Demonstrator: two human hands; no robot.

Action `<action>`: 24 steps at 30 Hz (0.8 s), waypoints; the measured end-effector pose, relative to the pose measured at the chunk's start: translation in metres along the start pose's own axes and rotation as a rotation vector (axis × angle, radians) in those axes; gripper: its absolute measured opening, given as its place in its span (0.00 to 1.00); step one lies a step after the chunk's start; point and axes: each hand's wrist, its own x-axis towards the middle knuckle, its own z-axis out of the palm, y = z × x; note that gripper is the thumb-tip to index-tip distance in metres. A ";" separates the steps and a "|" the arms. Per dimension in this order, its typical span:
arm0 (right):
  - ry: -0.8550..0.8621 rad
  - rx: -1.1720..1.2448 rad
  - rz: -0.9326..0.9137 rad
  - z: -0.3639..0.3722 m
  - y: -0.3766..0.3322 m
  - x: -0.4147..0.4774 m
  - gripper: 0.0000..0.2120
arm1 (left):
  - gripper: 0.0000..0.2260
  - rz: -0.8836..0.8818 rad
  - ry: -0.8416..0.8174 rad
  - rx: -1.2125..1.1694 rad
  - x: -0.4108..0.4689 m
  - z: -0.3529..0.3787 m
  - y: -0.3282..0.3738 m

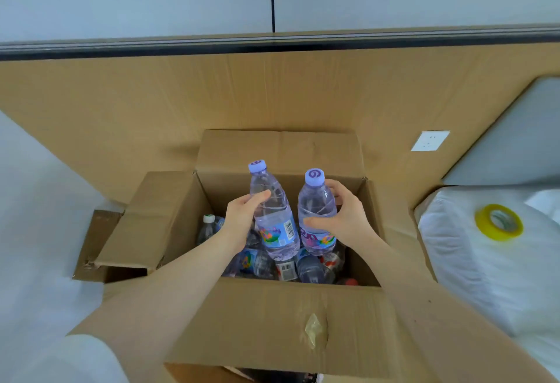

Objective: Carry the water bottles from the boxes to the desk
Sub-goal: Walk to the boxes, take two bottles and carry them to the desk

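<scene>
While both hands are working over the open cardboard box (272, 316), each is holding one clear water bottle with a lilac cap. Left hand (242, 216) is grasping the left bottle (274, 219), fingers wrapping round its body above the label; this bottle is leaning, cap toward the left. Right hand (345, 219) is grasping the right bottle (316, 210), thumb pressing on the front just above the label, fingers curling behind the shoulder; this bottle is standing near upright. The two bottles are sitting side by side within the box opening, bases just over the loose bottles (312, 270) lying in the bottom; contact with that pile cannot be told. A white-capped bottle (209, 228) is standing at the box's left wall. A yellow tape roll (499, 222) is resting on a white wrapped bundle (472, 276) to the right of the box.
</scene>
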 end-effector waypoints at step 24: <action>0.737 0.396 -0.066 0.001 -0.066 -0.224 0.12 | 0.26 -0.115 -0.741 -0.025 -0.137 0.047 0.011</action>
